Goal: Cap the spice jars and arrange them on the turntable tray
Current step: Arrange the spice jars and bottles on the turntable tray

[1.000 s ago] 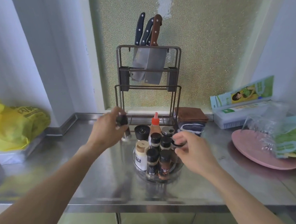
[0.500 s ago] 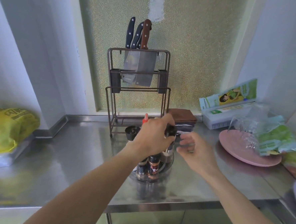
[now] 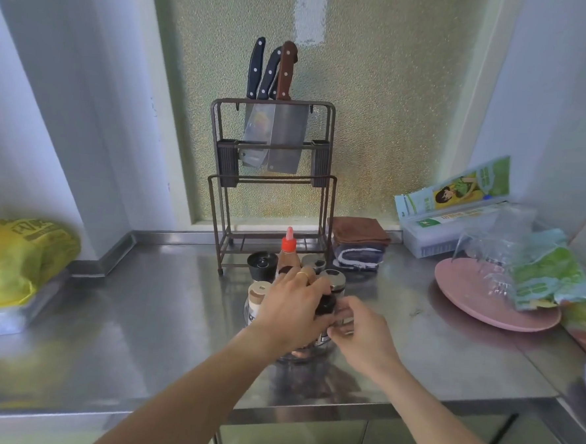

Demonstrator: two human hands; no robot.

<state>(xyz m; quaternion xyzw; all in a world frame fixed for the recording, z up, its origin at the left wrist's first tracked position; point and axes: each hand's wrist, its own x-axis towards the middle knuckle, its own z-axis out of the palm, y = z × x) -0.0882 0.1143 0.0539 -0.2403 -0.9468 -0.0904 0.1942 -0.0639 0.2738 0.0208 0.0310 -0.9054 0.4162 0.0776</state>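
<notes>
A clear round turntable tray [image 3: 288, 357] sits on the steel counter, mostly hidden by my hands. On it stand a red-tipped sauce bottle [image 3: 288, 256], a black grinder [image 3: 261, 264], a beige-capped jar [image 3: 258, 297] and a silver-lidded jar [image 3: 332, 281]. My left hand [image 3: 293, 311] reaches over the tray and grips a dark-capped spice jar [image 3: 325, 304] at the tray's right side. My right hand [image 3: 363, 332] is beside it, fingers curled at the jar's lower body; whether they hold it is unclear.
A brown knife rack [image 3: 269, 186] with knives stands just behind the tray. Folded cloths [image 3: 359, 243] lie to its right. A pink plate [image 3: 468, 297] with plastic bags sits far right, a yellow bag [image 3: 15, 256] far left. The counter's front edge [image 3: 307, 408] is near.
My left hand carried the dark-capped jar from left of the tray across to the tray's right side and lowered it. My right hand moved in close beside it.
</notes>
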